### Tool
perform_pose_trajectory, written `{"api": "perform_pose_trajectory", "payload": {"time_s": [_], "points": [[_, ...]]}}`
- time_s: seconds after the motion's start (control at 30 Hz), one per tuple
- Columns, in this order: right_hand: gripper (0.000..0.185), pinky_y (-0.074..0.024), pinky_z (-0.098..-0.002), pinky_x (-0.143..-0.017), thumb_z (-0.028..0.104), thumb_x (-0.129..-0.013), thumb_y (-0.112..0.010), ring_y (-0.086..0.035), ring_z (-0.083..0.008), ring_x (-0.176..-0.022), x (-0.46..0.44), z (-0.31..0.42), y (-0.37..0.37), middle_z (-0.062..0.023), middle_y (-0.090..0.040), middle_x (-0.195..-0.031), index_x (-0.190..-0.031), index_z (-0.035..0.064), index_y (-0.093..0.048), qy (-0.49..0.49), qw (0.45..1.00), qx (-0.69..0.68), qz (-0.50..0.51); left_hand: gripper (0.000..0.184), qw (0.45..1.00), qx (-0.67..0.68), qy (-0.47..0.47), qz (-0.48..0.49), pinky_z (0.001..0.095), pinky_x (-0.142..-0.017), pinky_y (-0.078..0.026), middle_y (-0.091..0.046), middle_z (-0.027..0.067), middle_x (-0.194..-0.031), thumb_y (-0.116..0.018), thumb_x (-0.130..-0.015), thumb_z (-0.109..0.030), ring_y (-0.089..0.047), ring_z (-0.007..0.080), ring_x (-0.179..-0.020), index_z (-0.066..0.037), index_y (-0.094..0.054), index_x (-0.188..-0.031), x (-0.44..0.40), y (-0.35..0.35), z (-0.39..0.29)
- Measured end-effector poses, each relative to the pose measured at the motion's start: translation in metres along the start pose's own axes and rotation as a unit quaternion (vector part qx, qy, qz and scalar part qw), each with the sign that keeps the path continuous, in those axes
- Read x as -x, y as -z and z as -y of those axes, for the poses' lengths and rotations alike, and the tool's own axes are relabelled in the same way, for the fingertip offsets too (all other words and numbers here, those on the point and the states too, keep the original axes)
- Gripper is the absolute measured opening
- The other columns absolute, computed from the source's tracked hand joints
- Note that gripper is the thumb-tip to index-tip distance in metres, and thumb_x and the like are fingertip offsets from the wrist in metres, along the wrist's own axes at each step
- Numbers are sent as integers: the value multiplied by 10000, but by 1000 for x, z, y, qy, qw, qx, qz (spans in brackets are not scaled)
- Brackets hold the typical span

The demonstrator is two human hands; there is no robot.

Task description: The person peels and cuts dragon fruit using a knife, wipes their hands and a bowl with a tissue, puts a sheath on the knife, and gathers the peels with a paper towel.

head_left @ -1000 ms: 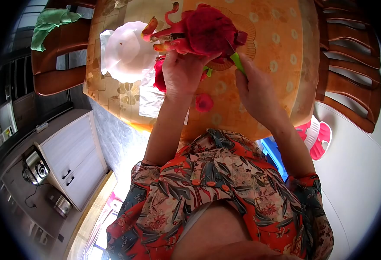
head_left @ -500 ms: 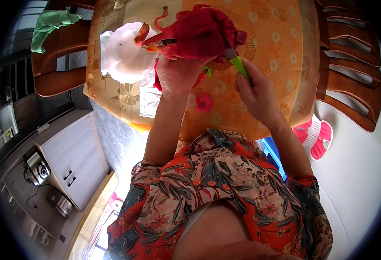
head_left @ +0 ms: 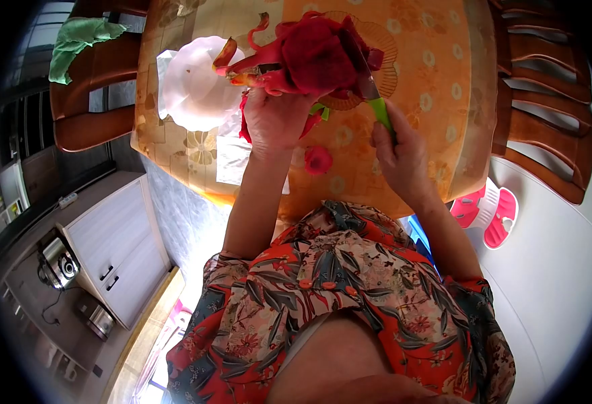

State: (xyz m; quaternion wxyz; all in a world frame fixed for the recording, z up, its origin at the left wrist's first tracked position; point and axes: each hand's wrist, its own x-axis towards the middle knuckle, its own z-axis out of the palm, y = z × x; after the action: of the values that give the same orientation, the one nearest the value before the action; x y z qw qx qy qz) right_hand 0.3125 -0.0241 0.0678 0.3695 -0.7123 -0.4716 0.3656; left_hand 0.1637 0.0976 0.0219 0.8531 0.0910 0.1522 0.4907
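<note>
Left hand (head_left: 274,121): clamped on the fruit from below and from its left; wrist toward the bottom of the frame; fingertips hidden beneath the load.
Fruit (head_left: 319,59): dragon fruit, deep red, at upper centre of the frame, supported by the left hand; curled tips with yellow-brown ends point to the left.
Right hand (head_left: 402,149): closed around the handle of the knife, right of upper centre; thumb lies along the near side of the handle.
Knife (head_left: 382,116): green handle, metal blade; blade slants up and left against the right side of the fruit. Depth of any cut: cannot be told.
Chunk (head_left: 375,59): red, blocky, just beside the fruit on its right.
Plate (head_left: 388,44): amber, ribbed rim, behind and below the fruit, largely covered from view.
Peel (head_left: 245,122): red, partly hidden behind the left hand.
Green piece (head_left: 321,110): small, between the two hands, mostly covered; nature cannot be told.
Round piece (head_left: 318,160): pink-red, lies apart on the table, below the fruit in the frame.
White dish (head_left: 201,84): left of the fruit, small dark specks on it.
Sheet (head_left: 235,160): pale, shiny, below the dish.
Table (head_left: 437,101): orange patterned cover, upper half of the frame.
Chairs (head_left: 545,101): brown wood, at both sides of the table.
Cloth (head_left: 79,42): green, draped over the left chair, upper left.
</note>
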Motion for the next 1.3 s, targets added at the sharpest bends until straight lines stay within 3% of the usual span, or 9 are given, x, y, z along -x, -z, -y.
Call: {"api": "perform_pose_trajectory", "payload": {"time_s": [0.07, 0.17, 0.27, 0.37, 0.57, 0.67, 0.87, 1.17, 1.3], "points": [[377, -393, -208, -554, 56, -894, -469, -446, -59, -615, 1, 1, -1, 6, -459, -678, -1267, 22, -430, -14, 999, -36, -14, 561, 1000, 9, 8, 26, 560, -1039, -225, -354, 95, -1372, -506, -835, -382, -284, 304, -1291, -93, -387, -1301, 0, 2, -2], [380, -394, -208, -559, 42, -888, -469, -452, -61, -625, 2, -3, 0, 2, -465, -687, -1265, 14, -430, -4, 999, -30, -14, 608, 999, 13, 6, 28, 540, -1057, -201, -343, 93, -1381, -530, -813, -395, -279, 300, -1295, -94, -368, -1316, -3, 5, -1], [381, -404, -214, -558, 25, -877, -469, -463, -70, -618, 3, -3, 2, -8, -469, -676, -1255, 2, -432, 25, 1000, 5, -18, 669, 1000, 21, 6, 22, 600, -1040, -183, -314, 116, -1395, -542, -777, -369, -244, 349, -1303, -102, -315, -1347, -4, 2, 0], [378, -415, -222, -557, 14, -868, -470, -478, -79, -610, 3, 1, 4, -25, -480, -666, -1244, -6, -434, 74, 996, 48, -30, 657, 999, 31, 19, 13, 596, -1044, -178, -313, 116, -1395, -539, -779, -367, -240, 351, -1305, -112, -322, -1345, -2, -4, -1], [366, -405, -210, -534, 25, -874, -467, -474, -70, -583, 6, 6, 2, -26, -495, -667, -1238, -1, -438, 84, 993, 70, -49, 644, 997, 50, 24, 54, 601, -1042, -175, -312, 116, -1397, -532, -785, -372, -236, 356, -1305, -114, -334, -1341, -3, -10, -3], [362, -359, -178, -490, 64, -896, -465, -427, -40, -545, 10, 12, -1, -5, -490, -684, -1253, 13, -429, -73, 988, -132, -32, 656, 996, 57, 26, 71, 599, -1043, -176, -309, 120, -1398, -534, -784, -370, -229, 365, -1306, -105, -323, -1346, -4, -9, -3], [373, -318, -156, -460, 94, -910, -469, -390, -14, -516, 12, 7, 2, 10, -488, -703, -1270, 16, -411, -75, 989, -121, -46, 673, 996, 32, 19, 84, 599, -1035, -191, -294, 136, -1402, -505, -793, -386, -237, 384, -1298, -89, -292, -1359, -6, -3, -4], [358, -426, -224, -552, 18, -857, -512, -510, -88, -614, 9, 33, 19, -51, -537, -703, -1211, -16, -470, 116, 992, 48, -27, 702, 999, 14, 29, 14, 601, -1034, -201, -293, 139, -1405, -555, -777, -354, -244, 365, -1303, -78, -284, -1363, -5, -6, 2], [346, -430, -228, -556, 13, -851, -520, -509, -91, -610, 6, 34, 18, -69, -529, -696, -1193, -18, -484, 144, 985, 88, -28, 446, 996, 74, 48, 24, 490, -1067, -215, -408, 104, -1341, -482, -858, -301, -326, 288, -1271, -68, -464, -1238, -2, -3, 1]]}}
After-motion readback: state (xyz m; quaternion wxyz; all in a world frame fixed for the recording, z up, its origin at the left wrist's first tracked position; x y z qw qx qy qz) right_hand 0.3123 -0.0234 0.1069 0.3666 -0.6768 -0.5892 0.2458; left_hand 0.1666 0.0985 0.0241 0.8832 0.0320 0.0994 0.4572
